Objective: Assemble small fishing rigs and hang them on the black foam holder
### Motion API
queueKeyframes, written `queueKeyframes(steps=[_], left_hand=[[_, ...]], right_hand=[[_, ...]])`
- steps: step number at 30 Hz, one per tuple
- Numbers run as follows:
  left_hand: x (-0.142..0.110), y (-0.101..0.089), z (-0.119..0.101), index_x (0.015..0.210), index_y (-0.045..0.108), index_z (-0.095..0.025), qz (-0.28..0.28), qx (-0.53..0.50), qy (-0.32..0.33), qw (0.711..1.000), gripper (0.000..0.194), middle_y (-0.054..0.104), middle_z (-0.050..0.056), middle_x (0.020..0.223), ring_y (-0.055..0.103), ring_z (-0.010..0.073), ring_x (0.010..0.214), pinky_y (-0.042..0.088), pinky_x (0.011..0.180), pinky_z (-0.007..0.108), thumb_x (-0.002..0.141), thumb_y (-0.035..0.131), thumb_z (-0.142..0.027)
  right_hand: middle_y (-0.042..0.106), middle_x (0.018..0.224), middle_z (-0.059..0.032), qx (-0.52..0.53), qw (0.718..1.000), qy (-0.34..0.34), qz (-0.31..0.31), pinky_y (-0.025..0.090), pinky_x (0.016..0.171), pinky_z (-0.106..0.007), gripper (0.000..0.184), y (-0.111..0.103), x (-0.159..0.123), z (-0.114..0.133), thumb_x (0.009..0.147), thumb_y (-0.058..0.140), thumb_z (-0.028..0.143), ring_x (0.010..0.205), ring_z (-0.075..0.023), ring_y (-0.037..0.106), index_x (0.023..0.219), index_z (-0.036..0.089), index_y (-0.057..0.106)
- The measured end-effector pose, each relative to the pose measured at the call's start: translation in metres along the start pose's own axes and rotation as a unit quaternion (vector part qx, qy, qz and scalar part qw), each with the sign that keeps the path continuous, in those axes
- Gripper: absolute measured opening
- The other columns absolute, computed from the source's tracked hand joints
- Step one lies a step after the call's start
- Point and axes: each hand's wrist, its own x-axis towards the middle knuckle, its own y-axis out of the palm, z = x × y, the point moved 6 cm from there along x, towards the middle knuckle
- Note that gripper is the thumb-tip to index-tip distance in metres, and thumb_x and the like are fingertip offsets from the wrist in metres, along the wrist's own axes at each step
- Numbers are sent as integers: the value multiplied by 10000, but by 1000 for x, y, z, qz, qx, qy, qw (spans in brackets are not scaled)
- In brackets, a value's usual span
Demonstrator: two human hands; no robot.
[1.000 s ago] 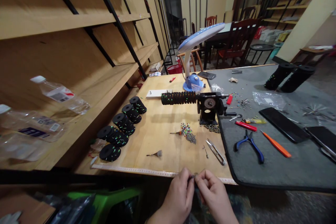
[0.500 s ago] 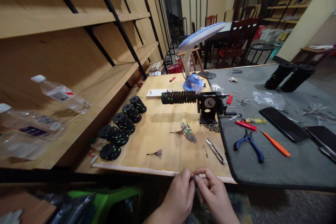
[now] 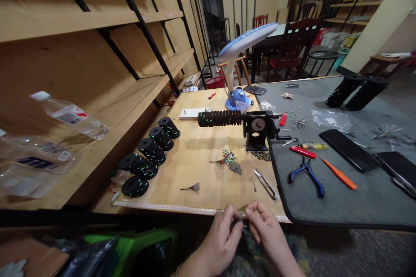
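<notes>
Low at the table's front edge, my left hand (image 3: 223,236) is closed in a pinch around something small and dark, too blurred to name. Beside it, the fingertips of my right hand (image 3: 264,228) are pinched together, a short gap from the left; what they grip, if anything, is too small to make out. Just beyond the hands lie thread snips (image 3: 266,184) and a small metal piece (image 3: 255,188). Farther up are a heap of colourful beads (image 3: 229,156), small grey pieces (image 3: 236,168) and a little feathery tuft (image 3: 195,187).
A hand-cranked winder (image 3: 259,127) carries a black foam roll (image 3: 219,118). Foam spools (image 3: 134,186) line the left side by the shelf (image 3: 123,99). A blue lamp (image 3: 237,99) stands behind. On the grey mat (image 3: 341,207) lie pliers (image 3: 307,175), an orange tool (image 3: 339,174) and a phone (image 3: 349,150).
My hands have drawn slightly apart at the fingertips, the right shifting a little to the right. The whole view has shifted slightly; the things on the table stay in place.
</notes>
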Motion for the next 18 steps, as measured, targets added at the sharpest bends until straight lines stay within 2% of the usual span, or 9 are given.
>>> queueKeyframes(steps=[3, 7, 9, 14, 18], left_hand=[[1, 1, 0, 819, 454, -200, 5, -26, 5, 1000, 61, 520, 10, 790, 492, 162, 763, 389, 706, 275, 867, 484, -179], [4, 8, 4, 819, 418, -210, 13, -90, -27, 995, 269, 410, -68, 670, 380, 98, 562, 329, 526, 216, 709, 656, -147], [5, 11, 7, 831, 414, -212, 8, -115, -48, 992, 325, 377, -89, 643, 328, 82, 515, 283, 477, 205, 671, 687, -141], [6, 7, 10, 801, 481, -193, -45, -135, -27, 990, 111, 462, -44, 682, 435, 110, 603, 349, 564, 217, 799, 592, -203], [6, 10, 15, 776, 462, -199, -24, -167, -30, 985, 113, 457, -53, 601, 442, 110, 545, 347, 548, 224, 873, 493, -247]], right_hand=[[305, 334, 161, 4, 1000, 2, 10, 84, 361, -183, 501, 2, -1, 1, 683, 657, 673, 310, -29, 161, 705, 204, 482], [294, 345, 162, 11, 1000, 12, 19, 87, 349, -173, 516, 4, -3, 0, 658, 669, 685, 315, -28, 153, 695, 212, 467], [271, 356, 168, 24, 999, 19, 16, 87, 345, -167, 526, 4, -3, -1, 643, 678, 690, 326, -29, 142, 692, 217, 453], [279, 371, 166, 33, 999, 12, 4, 96, 335, -161, 529, 2, -2, -5, 650, 669, 695, 327, -28, 144, 707, 221, 442], [276, 370, 166, 21, 1000, 1, 3, 103, 332, -162, 524, 1, -2, -6, 671, 644, 704, 321, -33, 159, 712, 223, 438]])
